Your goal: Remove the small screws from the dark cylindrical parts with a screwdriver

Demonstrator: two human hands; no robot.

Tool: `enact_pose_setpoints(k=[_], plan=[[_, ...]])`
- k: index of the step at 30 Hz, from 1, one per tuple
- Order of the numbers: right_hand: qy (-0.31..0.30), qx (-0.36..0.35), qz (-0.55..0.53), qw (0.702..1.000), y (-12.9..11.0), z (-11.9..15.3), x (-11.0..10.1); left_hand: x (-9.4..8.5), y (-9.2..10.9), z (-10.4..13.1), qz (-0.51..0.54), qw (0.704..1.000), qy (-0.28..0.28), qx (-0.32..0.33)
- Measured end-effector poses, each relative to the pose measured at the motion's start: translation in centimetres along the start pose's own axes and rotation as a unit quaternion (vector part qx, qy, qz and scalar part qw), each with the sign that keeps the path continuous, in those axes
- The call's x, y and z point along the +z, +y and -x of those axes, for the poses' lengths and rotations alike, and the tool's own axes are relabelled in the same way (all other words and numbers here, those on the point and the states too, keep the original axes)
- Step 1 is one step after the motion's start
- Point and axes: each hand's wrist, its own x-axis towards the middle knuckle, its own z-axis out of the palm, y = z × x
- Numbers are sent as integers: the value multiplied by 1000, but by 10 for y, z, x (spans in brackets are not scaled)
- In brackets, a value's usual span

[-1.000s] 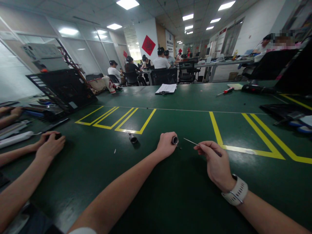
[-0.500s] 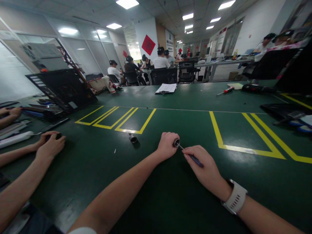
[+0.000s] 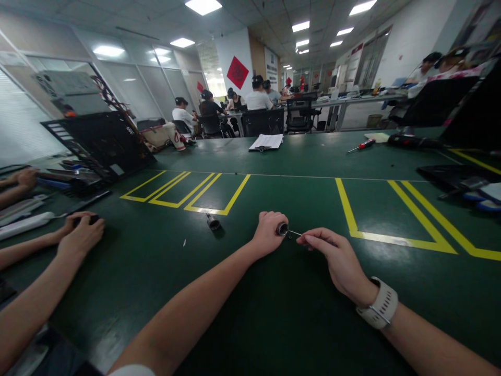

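My left hand (image 3: pixel 270 232) is closed around a small metal cylinder (image 3: pixel 282 228), whose open, hollow end faces right. In my right hand (image 3: pixel 332 256), fingers pinch a small screwdriver (image 3: pixel 295 233) with a thin metal shaft; its handle is mostly hidden by the fingers. The shaft's tip is at the cylinder's rim, and I cannot tell whether it touches. A tiny dark piece (image 3: pixel 289 237) shows just below the shaft. Left of my hands, a second metal fitting (image 3: pixel 213 223) lies on its side on the green table (image 3: pixel 242 292).
Yellow tape outlines (image 3: pixel 403 242) mark the table. A co-worker's hands (image 3: pixel 82 235) hold a dark object at the left. Farther back are a clipboard with paper (image 3: pixel 266 142), a red-handled screwdriver (image 3: pixel 360 145) and a paper cup (image 3: pixel 177 137). A small white scrap (image 3: pixel 184 243) lies nearby.
My right hand has moved slightly right and turned, drawing the screwdriver's shaft out of the cylinder's opening. A tiny dark piece now shows by the rim. My left hand stays nearly still.
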Motion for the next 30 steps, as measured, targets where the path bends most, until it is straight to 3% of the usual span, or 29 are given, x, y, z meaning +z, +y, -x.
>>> enact_pose_setpoints(k=[6, 12, 17, 24, 30], plan=[[7, 30, -61, 998, 3, -1, 1, 2, -4, -1, 28, 1000, 6, -4], [15, 7, -13, 1000, -5, 8, 6, -1, 4, 0, -75, 997, 0, 10], [15, 38, -70, 997, -7, 5, 3, -2, 8, 2, -137, 988, -8, 66], [10, 111, -220, 969, -2, -5, -4, -1, 4, 3, -61, 997, 11, 51], [5, 133, -267, 954, 6, -8, -5, 0, 0, 0, -3, 1000, 2, 28]])
